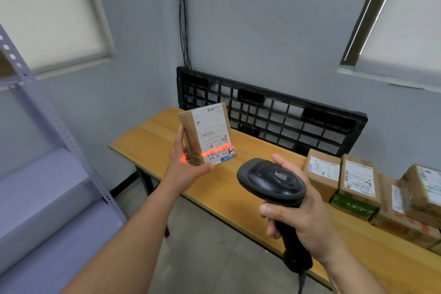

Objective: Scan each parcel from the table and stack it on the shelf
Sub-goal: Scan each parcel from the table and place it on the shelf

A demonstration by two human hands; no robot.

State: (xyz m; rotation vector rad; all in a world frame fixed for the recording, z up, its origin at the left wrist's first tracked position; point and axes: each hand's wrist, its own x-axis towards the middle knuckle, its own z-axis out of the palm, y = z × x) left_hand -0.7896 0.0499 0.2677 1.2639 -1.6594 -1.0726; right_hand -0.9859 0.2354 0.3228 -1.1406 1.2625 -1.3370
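The left hand [185, 164] holds a cardboard parcel [207, 133] upright above the surface's [155, 136] left end, fingers curled around it (a red line crosses its barcode). The right hand [300, 212] grips a black barcode scanner [272, 180] by the handle.

Cardboard parcel [205, 135], matt plastic scanner [272, 180], smooth wooden table [152, 140]

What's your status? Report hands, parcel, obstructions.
Left hand holds parcel upright. Right hand grips scanner, red line across barcode. Nothing between them.
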